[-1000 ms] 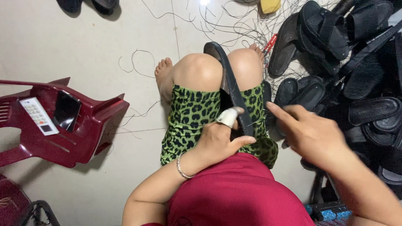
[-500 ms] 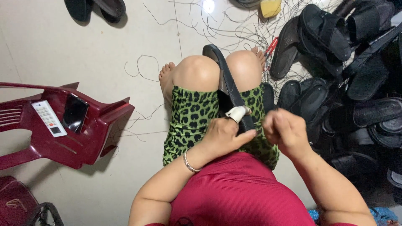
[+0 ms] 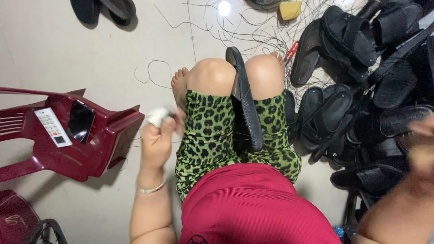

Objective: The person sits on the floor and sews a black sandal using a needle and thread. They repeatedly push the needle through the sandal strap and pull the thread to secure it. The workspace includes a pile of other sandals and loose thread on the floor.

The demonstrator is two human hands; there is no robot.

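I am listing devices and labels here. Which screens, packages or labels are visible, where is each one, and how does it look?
Phone: on the seat of the tipped dark red plastic chair, left of the person; dark rectangular screen, switched off.
Calculator: beside the phone, on its left; white, rectangular, with rows of small keys and a small display.
No packages or separate labels can be made out.

Bright overhead light, floor glare (image 3: 224, 7), motion-blurred hands (image 3: 158, 135)
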